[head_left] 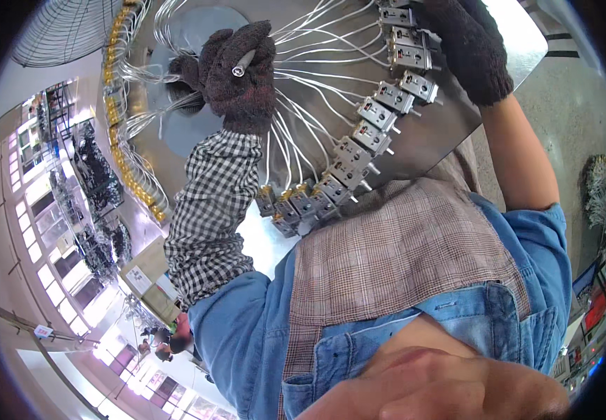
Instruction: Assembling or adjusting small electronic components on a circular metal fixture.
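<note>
My left hand (236, 73), in a dark knitted glove with a black-and-white checked sleeve, is closed around a slim metal rod (242, 64) with a hollow round end. Thin silvery-white lines (317, 87) fan out from beside it to a curved row of small silver box-shaped parts (378, 112) with short shafts. On the far right, my gloved right hand (467, 49) is at the upper end of that row, next to a silver box-shaped part (411, 57). Its fingertips are cut off by the frame's top edge, so its grip cannot be made out.
A grey metal table (429, 133) lies under the parts. Left of my left hand, brass-coloured fittings (115, 115) form a curved row, with a round grey disc (156, 129) beside them. A wire fan guard (61, 31) stands at the upper left. Other people (170, 343) are in the background.
</note>
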`<control>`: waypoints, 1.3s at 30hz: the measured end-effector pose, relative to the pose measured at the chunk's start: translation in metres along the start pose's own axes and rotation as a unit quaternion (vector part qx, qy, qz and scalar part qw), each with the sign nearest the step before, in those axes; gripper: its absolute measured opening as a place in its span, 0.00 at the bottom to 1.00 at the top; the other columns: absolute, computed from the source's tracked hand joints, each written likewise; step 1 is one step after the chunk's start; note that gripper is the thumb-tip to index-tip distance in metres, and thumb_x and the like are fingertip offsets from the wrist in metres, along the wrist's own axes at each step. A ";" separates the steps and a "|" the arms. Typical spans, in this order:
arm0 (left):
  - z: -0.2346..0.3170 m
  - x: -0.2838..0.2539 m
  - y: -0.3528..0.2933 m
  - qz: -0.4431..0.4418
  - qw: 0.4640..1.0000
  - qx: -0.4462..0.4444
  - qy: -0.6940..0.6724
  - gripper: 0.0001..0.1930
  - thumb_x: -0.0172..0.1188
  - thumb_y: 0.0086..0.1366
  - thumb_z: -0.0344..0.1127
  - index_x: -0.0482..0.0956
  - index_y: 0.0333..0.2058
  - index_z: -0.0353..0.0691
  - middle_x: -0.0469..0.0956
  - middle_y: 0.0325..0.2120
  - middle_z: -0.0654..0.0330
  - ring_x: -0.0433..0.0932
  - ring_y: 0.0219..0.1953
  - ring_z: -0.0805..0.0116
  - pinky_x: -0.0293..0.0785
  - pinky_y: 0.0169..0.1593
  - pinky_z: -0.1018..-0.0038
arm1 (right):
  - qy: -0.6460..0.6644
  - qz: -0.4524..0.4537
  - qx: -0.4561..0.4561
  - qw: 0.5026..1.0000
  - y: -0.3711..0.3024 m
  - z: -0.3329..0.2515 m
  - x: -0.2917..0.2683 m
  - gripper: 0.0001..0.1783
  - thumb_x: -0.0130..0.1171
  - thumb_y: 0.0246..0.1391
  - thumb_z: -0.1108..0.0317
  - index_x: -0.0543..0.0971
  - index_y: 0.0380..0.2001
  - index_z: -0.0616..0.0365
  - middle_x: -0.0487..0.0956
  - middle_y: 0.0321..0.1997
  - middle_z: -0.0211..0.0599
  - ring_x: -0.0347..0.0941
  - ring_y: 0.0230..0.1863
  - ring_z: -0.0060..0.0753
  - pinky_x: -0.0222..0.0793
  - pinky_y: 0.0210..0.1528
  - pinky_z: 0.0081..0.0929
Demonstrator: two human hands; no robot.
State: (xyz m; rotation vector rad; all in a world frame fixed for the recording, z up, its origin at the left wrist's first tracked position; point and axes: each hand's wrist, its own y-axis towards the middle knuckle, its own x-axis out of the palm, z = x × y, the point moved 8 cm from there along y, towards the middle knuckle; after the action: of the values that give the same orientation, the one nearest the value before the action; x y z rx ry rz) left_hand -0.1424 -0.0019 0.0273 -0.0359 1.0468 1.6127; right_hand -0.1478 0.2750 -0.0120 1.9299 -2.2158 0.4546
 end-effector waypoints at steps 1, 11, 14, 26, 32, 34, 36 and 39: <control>-0.017 0.003 -0.003 0.008 0.981 -0.109 -0.158 0.14 0.61 0.48 0.30 0.78 0.36 0.36 0.78 0.36 0.58 0.72 0.41 0.65 0.69 0.46 0.68 | -0.004 0.001 -0.004 1.000 0.005 -0.001 0.001 0.18 0.54 0.51 0.66 0.70 0.45 0.60 0.74 0.30 0.32 0.70 0.31 0.25 0.67 0.34 0.21; 0.079 -0.001 0.018 -0.029 0.992 0.116 0.029 0.07 0.61 0.51 0.28 0.80 0.32 0.38 0.79 0.33 0.59 0.75 0.39 0.64 0.57 0.56 0.65 | 0.054 -0.002 0.088 0.995 0.015 -0.009 -0.011 0.17 0.53 0.53 0.66 0.69 0.46 0.59 0.75 0.32 0.36 0.71 0.31 0.26 0.69 0.35 0.22; 0.081 0.020 0.014 -0.075 0.990 0.090 -0.073 0.07 0.59 0.54 0.29 0.78 0.32 0.35 0.78 0.35 0.56 0.75 0.43 0.63 0.64 0.53 0.63 | 0.048 -0.006 0.039 0.998 0.010 -0.007 -0.016 0.18 0.53 0.53 0.64 0.69 0.46 0.59 0.74 0.33 0.37 0.71 0.31 0.28 0.69 0.36 0.25; 0.053 0.120 0.004 -0.169 0.783 -0.309 -0.512 0.17 0.46 0.65 0.41 0.68 0.42 0.32 0.71 0.39 0.56 0.73 0.42 0.66 0.71 0.49 0.73 | -0.052 0.018 0.002 0.999 -0.021 -0.017 -0.068 0.20 0.52 0.52 0.65 0.69 0.49 0.60 0.74 0.36 0.34 0.71 0.38 0.26 0.69 0.43 0.23; 0.054 0.131 0.002 -0.158 0.720 -0.362 -0.571 0.14 0.48 0.64 0.38 0.68 0.44 0.35 0.73 0.38 0.56 0.75 0.41 0.63 0.76 0.43 0.65 | -0.014 0.031 0.024 0.999 -0.025 -0.023 -0.068 0.21 0.51 0.54 0.64 0.68 0.51 0.59 0.75 0.35 0.34 0.70 0.38 0.23 0.68 0.44 0.22; 0.053 0.127 0.002 -0.123 0.738 -0.367 -0.553 0.14 0.48 0.63 0.38 0.68 0.45 0.37 0.73 0.38 0.56 0.75 0.41 0.61 0.77 0.40 0.62 | -0.073 0.001 0.035 0.997 -0.024 -0.024 -0.067 0.21 0.51 0.54 0.64 0.67 0.51 0.58 0.76 0.35 0.34 0.70 0.38 0.23 0.67 0.44 0.21; 0.056 0.125 0.003 -0.139 0.747 -0.361 -0.542 0.15 0.48 0.63 0.39 0.68 0.45 0.38 0.73 0.38 0.56 0.75 0.41 0.61 0.77 0.40 0.61 | -0.076 0.004 0.031 0.997 -0.025 -0.026 -0.067 0.21 0.51 0.54 0.64 0.67 0.51 0.58 0.76 0.35 0.34 0.70 0.38 0.22 0.67 0.45 0.21; 0.060 0.124 0.002 -0.149 0.747 -0.380 -0.525 0.15 0.48 0.64 0.40 0.68 0.45 0.38 0.73 0.39 0.56 0.75 0.41 0.61 0.77 0.40 0.61 | -0.085 -0.006 0.006 0.996 -0.022 -0.027 -0.069 0.21 0.51 0.54 0.63 0.68 0.51 0.57 0.77 0.35 0.34 0.70 0.38 0.22 0.66 0.45 0.21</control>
State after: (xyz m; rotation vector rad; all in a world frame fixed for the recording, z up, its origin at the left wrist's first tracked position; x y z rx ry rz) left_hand -0.1578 0.1320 -0.0015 0.1436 -0.5018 1.3210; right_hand -0.1174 0.3460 -0.0061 2.0573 -2.3067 0.3129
